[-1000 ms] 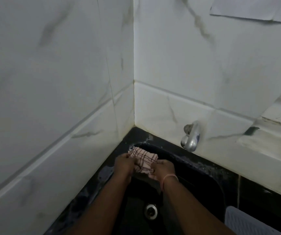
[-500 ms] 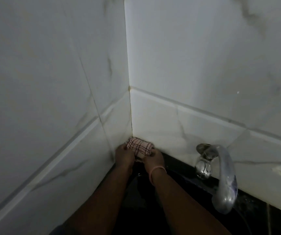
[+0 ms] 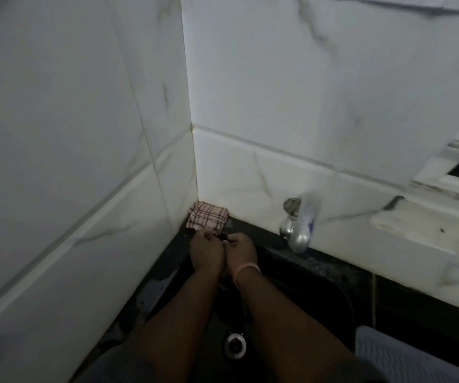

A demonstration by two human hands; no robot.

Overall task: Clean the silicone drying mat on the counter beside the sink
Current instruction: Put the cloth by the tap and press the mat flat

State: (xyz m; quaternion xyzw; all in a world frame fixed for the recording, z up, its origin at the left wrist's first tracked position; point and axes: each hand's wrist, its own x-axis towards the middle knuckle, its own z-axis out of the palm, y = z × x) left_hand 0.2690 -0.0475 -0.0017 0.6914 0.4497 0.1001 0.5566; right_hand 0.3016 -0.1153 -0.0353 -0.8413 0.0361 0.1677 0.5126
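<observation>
A folded pink checked cloth (image 3: 209, 217) lies in the wall corner on the black counter behind the sink. My left hand (image 3: 206, 251) is just in front of it, with curled fingers reaching the cloth's near edge; whether they pinch it is unclear. My right hand (image 3: 240, 251), with a pink band on its wrist, is beside the left hand. Its fingers are curled and apart from the cloth. A corner of the grey ribbed silicone mat (image 3: 405, 357) shows at the bottom right, beside the sink.
The black sink (image 3: 319, 294) lies under my forearms, with its metal drain (image 3: 235, 345) near the bottom. A chrome tap (image 3: 297, 233) sticks out of the white marble back wall to the right of my hands. A white ledge (image 3: 422, 228) runs at the right.
The cloth, held in both hands over the sink and then pressed into the corner, now lies there. Both hands have drawn back a little toward me.
</observation>
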